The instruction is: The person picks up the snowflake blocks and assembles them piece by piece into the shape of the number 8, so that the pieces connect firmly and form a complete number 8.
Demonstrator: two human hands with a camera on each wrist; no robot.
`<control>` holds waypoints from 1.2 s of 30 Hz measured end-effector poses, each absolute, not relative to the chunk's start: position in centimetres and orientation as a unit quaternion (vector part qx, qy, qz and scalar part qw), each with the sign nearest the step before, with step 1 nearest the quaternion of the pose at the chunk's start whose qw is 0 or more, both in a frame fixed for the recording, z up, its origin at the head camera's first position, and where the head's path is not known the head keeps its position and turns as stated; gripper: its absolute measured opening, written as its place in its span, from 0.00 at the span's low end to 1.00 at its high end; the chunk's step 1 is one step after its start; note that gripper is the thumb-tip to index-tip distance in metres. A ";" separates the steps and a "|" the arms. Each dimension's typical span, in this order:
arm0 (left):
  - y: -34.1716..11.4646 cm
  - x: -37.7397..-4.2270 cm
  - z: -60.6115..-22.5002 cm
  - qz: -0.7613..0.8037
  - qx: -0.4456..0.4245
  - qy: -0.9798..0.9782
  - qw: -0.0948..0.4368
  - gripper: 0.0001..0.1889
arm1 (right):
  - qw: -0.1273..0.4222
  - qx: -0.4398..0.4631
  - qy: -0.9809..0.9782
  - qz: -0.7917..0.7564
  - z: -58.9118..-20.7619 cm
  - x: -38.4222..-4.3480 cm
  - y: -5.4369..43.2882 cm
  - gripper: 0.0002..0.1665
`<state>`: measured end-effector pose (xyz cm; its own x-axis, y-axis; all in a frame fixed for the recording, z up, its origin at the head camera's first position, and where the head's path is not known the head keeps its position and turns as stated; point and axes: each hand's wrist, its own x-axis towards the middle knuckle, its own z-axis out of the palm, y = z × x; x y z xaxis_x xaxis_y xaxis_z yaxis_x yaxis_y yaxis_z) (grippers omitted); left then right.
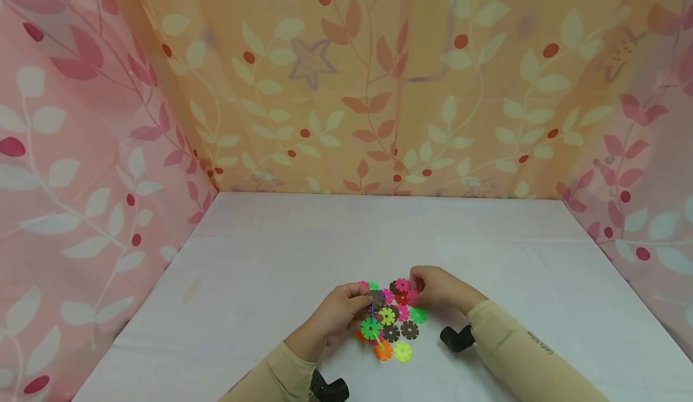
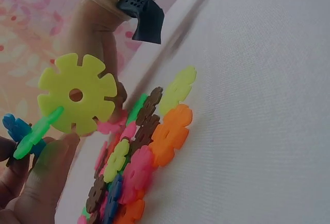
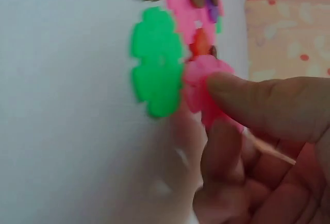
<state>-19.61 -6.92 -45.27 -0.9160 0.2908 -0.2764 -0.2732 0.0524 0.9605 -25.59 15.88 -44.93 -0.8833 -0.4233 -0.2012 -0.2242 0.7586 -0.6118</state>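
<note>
Leaf-print curtains [image 1: 335, 119] are enclosing a white-covered table [image 1: 379, 233]. Notched flower discs [image 1: 403, 313] are lying clustered on it between the hands. Left hand [image 1: 337, 312]: fingers curling in, pinching joined yellow [image 2: 56, 90], green [image 2: 35, 134] and blue [image 2: 18, 126] discs at the cluster's left. Right hand [image 1: 441, 287]: thumb and finger pinching a pink disc [image 3: 198, 82] at the cluster's right edge.

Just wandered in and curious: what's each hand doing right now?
Left hand: closed, holding a chain of interlocked snowflake discs, green and yellow among them.
Right hand: closed, pinching a pink snowflake disc.
</note>
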 end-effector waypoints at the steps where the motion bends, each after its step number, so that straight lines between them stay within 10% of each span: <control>1: -6.9 -19.6 -45.3 0.688 0.007 0.697 0.204 0.08 | 0.165 -0.181 0.920 -0.306 -44.7 -25.5 15.8 0.14; 9: -7.0 -19.5 -45.1 0.697 0.012 0.685 0.210 0.11 | 0.133 -0.244 0.887 -0.370 -43.2 -24.5 14.9 0.02; 36: -6.3 -18.9 -45.4 0.719 -0.001 0.676 0.163 0.13 | -0.024 -0.433 0.856 -0.279 -42.7 -23.2 12.6 0.04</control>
